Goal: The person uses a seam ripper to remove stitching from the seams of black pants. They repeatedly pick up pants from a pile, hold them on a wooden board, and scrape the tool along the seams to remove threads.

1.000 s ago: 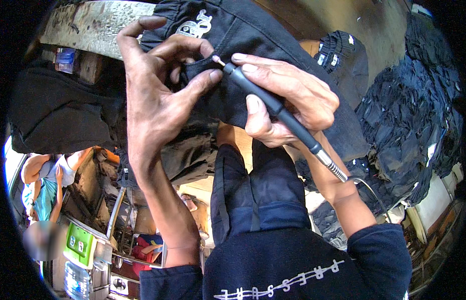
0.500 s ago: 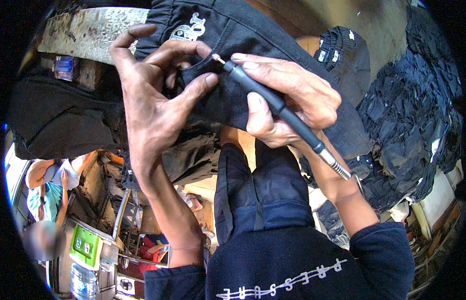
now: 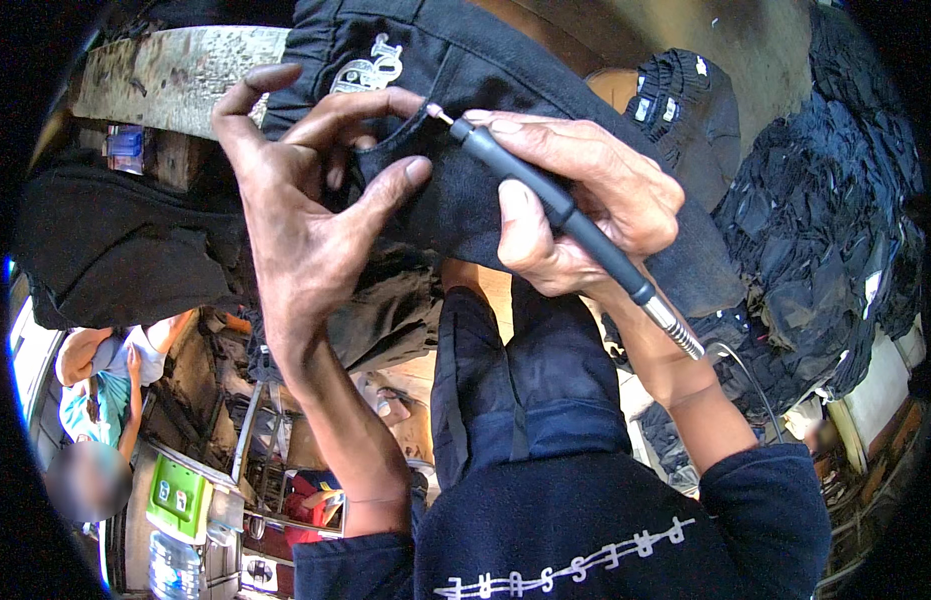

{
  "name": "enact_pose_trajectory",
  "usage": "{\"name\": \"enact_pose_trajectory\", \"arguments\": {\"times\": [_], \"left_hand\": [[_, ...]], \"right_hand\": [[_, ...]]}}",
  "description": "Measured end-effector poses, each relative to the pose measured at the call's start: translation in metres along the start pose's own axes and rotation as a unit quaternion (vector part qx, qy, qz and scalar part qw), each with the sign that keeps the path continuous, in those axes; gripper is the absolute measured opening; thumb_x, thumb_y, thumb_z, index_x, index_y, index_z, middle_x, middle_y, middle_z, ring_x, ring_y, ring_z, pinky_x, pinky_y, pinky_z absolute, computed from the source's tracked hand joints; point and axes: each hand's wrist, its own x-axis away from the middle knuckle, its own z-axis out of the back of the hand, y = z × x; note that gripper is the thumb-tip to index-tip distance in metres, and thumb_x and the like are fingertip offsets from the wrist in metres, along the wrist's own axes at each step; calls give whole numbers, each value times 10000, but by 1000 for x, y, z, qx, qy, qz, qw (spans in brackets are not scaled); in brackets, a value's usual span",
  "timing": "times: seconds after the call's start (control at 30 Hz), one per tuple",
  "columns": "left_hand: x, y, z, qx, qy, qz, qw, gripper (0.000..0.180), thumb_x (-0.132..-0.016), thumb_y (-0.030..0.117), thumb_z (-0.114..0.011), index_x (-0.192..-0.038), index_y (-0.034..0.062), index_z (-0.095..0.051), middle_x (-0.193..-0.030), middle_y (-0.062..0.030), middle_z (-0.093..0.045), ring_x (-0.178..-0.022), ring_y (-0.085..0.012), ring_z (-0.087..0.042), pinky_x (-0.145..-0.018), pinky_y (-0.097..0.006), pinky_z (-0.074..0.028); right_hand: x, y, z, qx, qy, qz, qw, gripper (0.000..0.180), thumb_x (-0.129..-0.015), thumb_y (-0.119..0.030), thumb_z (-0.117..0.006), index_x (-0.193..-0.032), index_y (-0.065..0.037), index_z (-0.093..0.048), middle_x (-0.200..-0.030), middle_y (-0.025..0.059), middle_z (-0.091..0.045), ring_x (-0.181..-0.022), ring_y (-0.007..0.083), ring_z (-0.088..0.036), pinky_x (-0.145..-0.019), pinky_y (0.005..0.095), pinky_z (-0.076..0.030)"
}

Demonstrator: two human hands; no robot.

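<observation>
your left hand (image 3: 300,205): thumb and forefinger apart, forefinger at a curved edge of the dark garment (image 3: 545,95). your right hand (image 3: 625,190): closed around a black pen-shaped tool (image 3: 595,243), pale tip just beside that forefinger. garment: before you, beneath both hands, white emblem (image 3: 367,68) near its gathered end. dark cloth heap (image 3: 825,220): to your right.

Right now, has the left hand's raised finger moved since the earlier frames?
Yes: the raised finger of the left hand sits slightly further left against the wooden plank.
</observation>
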Motion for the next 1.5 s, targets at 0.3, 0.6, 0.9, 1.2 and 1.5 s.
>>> {"name": "enact_pose_trajectory", "arguments": {"times": [0.3,0.6,0.9,1.2,1.5], "left_hand": [[-1,5,-3,25,-11,-5,1000,918,-843,-87,-878,-1480,72,-236,-1299,-239,-734,-1219,-279,-694,-1143,-399,-478],[1,9,-9,106,10,21,994,918,-850,-85,-871,-1487,74,-229,-1327,-242,-728,-1254,-290,-684,-1167,-407,-472],[0,10,-9,97,5,27,995,912,-857,-50,-886,-1483,77,-236,-1374,-244,-719,-1277,-274,-664,-1168,-396,-457],[1,6,-12,43,23,-5,999,882,-836,88,-924,-1483,67,-325,-1288,-42,-754,-1006,-146,-534,-995,-277,-425],[1,12,-11,49,19,-24,998,844,-839,23,-888,-1458,86,-317,-1350,-61,-754,-999,-158,-538,-1002,-285,-417]], "right_hand": [[3,-4,6,-3,-22,-44,999,277,-857,30,-706,-1120,103,-756,-1064,249,-810,-945,290,-819,-837,356,-668],[4,-5,4,-4,2,-76,997,272,-837,71,-689,-1099,108,-753,-1016,230,-805,-900,270,-814,-816,336,-661],[0,-2,5,12,19,-56,998,246,-836,69,-717,-1075,104,-757,-998,219,-807,-886,254,-809,-808,329,-650],[1,-3,3,25,32,-74,996,261,-851,52,-736,-1105,109,-760,-1008,199,-809,-866,218,-794,-790,308,-641],[3,-7,4,19,32,-145,989,227,-930,-7,-741,-1132,97,-759,-1013,171,-812,-872,182,-791,-775,282,-640]]}}
